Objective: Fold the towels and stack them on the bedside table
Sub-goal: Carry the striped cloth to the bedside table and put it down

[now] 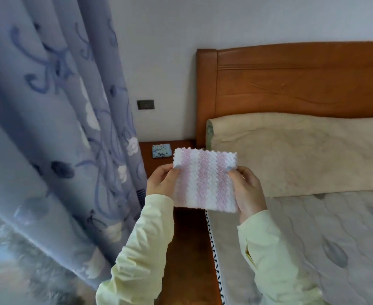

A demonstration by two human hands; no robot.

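So here I had the pink-and-white striped towel (pixel 205 179) up in the air, dead center of the frame. My left hand (pixel 159 183) was pinching its left edge and my right hand (pixel 247 190) was pinching the right edge, thumbs on the side facing me and the other fingers tucked behind it. It looked like a small squarish pad by then, so I figured the folding was about done, though I honestly couldn't tell how many layers were in there. The blue speckled towel (pixel 161 150) was lying flat on the counter (pixel 159 162) just up and left of the one I was holding, close to the wall, with the curtain (pixel 49 128) filling the left of the frame and the bed (pixel 313 238) on the right. My thinking for doing this bit well: keep both pinches even so the layers don't slide apart. Carry it over level, line up its edges with the blue one before touching down, and set the far edge down first. Then let go with both hands together and pat it flat so the stack doesn't lean toward the counter edge.
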